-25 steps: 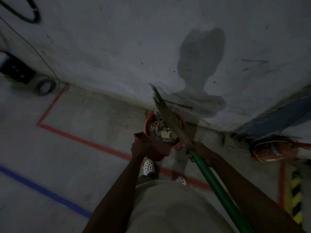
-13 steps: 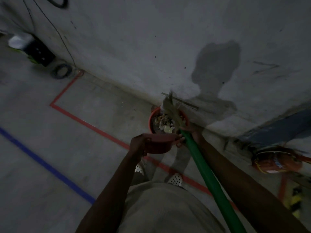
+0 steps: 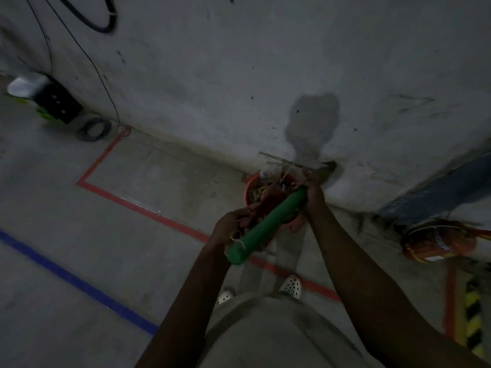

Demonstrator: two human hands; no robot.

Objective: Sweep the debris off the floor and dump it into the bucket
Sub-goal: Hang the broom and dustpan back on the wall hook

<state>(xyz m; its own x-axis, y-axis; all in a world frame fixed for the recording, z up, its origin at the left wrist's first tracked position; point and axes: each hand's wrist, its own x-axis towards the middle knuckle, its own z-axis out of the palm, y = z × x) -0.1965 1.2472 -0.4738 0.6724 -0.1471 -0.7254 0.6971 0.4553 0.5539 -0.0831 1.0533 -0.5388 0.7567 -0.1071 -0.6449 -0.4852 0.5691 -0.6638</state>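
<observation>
We are at the dumping step. Our left hand [image 3: 229, 228] is curled round the grip of the dark red dustpan [image 3: 271, 201], whose mouth tips toward the orange bucket [image 3: 248, 191]. The bucket stands on the floor against the far wall, just beyond the red tape line [image 3: 148, 211]. Our right hand [image 3: 313, 192] is closed round the far end of the green broom handle [image 3: 268, 224], which lies across the pan and over the bucket's near rim.

To do this well, we should hold the pan's lip inside the rim and steepen it slowly. The broom head could coax off the last bits (it is blurred beyond the right hand, so we cannot tell how it sits). The risk, we judge, is spill over the near edge. The bucket looks nearly full, with pale scraps of debris [image 3: 259, 189] heaped close to its rim.
</observation>
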